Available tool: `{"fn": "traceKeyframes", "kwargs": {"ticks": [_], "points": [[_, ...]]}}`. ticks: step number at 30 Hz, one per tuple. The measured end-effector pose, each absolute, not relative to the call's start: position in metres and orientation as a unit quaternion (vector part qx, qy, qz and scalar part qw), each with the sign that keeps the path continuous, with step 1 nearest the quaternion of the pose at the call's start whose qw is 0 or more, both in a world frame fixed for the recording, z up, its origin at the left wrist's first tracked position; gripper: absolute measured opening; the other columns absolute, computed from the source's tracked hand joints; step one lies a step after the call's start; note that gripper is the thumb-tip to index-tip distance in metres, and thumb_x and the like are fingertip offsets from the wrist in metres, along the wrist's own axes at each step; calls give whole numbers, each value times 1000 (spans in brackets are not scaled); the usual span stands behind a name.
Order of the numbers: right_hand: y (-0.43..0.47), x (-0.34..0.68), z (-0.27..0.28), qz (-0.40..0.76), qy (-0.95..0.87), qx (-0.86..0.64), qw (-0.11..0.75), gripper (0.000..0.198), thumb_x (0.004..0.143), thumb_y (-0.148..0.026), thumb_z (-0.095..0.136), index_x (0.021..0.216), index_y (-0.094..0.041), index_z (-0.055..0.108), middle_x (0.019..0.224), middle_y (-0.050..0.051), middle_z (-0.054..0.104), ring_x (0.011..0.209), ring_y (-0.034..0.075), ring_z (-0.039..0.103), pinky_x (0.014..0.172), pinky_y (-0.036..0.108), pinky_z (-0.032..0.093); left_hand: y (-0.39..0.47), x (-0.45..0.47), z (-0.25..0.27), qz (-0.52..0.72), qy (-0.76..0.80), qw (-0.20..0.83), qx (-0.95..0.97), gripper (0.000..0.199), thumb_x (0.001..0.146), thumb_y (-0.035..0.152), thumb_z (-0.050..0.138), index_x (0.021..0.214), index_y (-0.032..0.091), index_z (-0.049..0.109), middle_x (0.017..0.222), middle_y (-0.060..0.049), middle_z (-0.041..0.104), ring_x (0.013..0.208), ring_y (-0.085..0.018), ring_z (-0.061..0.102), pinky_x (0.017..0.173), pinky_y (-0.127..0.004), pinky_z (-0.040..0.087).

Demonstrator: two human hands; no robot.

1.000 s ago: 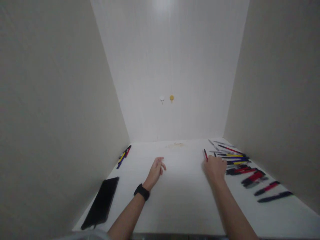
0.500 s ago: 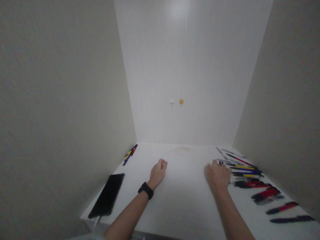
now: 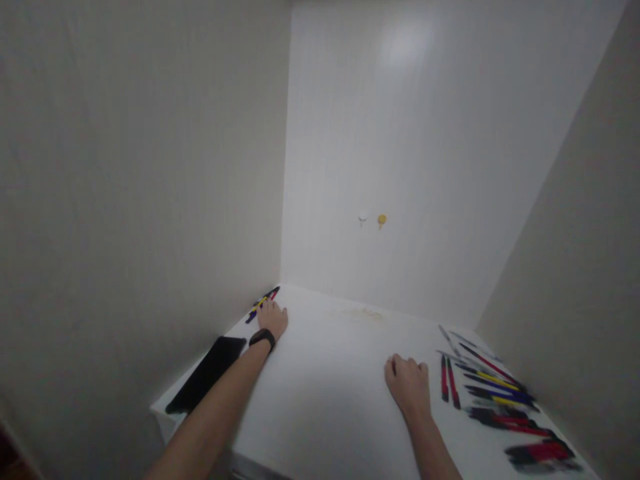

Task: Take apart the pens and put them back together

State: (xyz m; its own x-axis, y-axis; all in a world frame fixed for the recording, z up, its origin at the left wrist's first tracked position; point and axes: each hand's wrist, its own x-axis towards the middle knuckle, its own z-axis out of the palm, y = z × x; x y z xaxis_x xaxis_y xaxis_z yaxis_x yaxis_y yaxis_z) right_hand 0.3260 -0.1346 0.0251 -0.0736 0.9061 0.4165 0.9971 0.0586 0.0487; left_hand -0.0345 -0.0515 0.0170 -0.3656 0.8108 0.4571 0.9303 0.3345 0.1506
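Observation:
My left hand (image 3: 273,318) reaches to the far left corner, its fingers stretched out and apart at a small bunch of pens (image 3: 253,312). Those pens are black, yellow, blue and red, and the fingertips overlap their edge; no firm grip shows. A dark watch is on that wrist. My right hand (image 3: 409,385) rests on the white tabletop (image 3: 325,373), fingers loosely curled and a little apart, with no object visible in them. To its right, two red and black pens (image 3: 449,382) lie side by side, apart from the hand.
Along the right wall lie groups of pens: clear or grey ones, yellow and blue ones (image 3: 500,389), and red and black ones (image 3: 540,453). A black phone or tablet (image 3: 207,373) lies by the left wall. Two small hooks, one yellow (image 3: 382,220), are on the back wall.
My left hand has moved forward and left to the corner pens, its fingers opening. My right hand has drawn back leftward, and two red and black pens now show beside it. The view has turned and tilted.

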Motion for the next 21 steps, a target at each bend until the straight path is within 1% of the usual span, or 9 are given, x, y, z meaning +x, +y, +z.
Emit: {"fn": "traceKeyframes", "kwargs": {"ticks": [2,4,8,11,14,17,19,21], "points": [[-134,326,24,-161,-713,-668,140,29,92,-23,39,82,-15,65,76,12,69,79,24,62,77,37,26,-53,-33,19,-190,-793,160,-556,42,89,27,34,106,2,63,120,-25,56,118,-35,44,99,-49,25],[-134,325,23,-159,-715,-666,141,29,92,-23,40,81,-15,65,76,11,69,80,23,62,77,37,26,-55,-31,21,-193,-785,161,-566,39,88,20,32,103,2,64,113,-24,58,111,-34,47,96,-47,29],[-135,322,24,-153,-718,-666,134,28,92,-24,39,84,-15,65,77,11,69,80,23,63,77,36,26,-63,-27,25,-198,-787,148,-565,40,86,6,27,110,3,58,113,-23,56,105,-31,51,88,-41,35],[-136,320,26,-144,-720,-667,128,29,93,-24,38,84,-15,64,77,11,69,79,22,63,78,36,27,-73,-20,28,-213,-805,139,-535,40,86,4,24,113,4,54,111,-22,55,101,-29,52,84,-38,38],[-135,316,24,-120,-730,-658,140,30,93,-25,36,84,-15,63,77,11,69,78,21,62,79,34,28,-86,-10,28,-222,-809,120,-531,37,86,2,26,110,5,53,107,-22,55,99,-28,52,82,-37,39],[-132,309,20,-36,-757,-623,197,33,94,-30,35,79,-16,61,72,7,67,72,18,60,75,31,31,-102,4,25,-227,-780,90,-576,32,84,0,30,104,9,54,101,-18,56,98,-26,52,84,-36,38],[-131,303,18,67,-772,-574,266,39,93,-39,34,74,-18,59,68,4,64,66,18,56,67,28,33,-112,14,23,-257,-743,74,-613,32,83,-2,30,100,11,54,101,-15,56,97,-24,51,86,-36,38],[-131,295,18,181,-770,-516,328,45,91,-49,33,72,-19,60,66,2,61,65,18,53,62,27,34,-123,23,25,-314,-681,44,-660,33,82,-3,29,96,14,53,98,-11,55,95,-22,49,87,-35,38]]}}
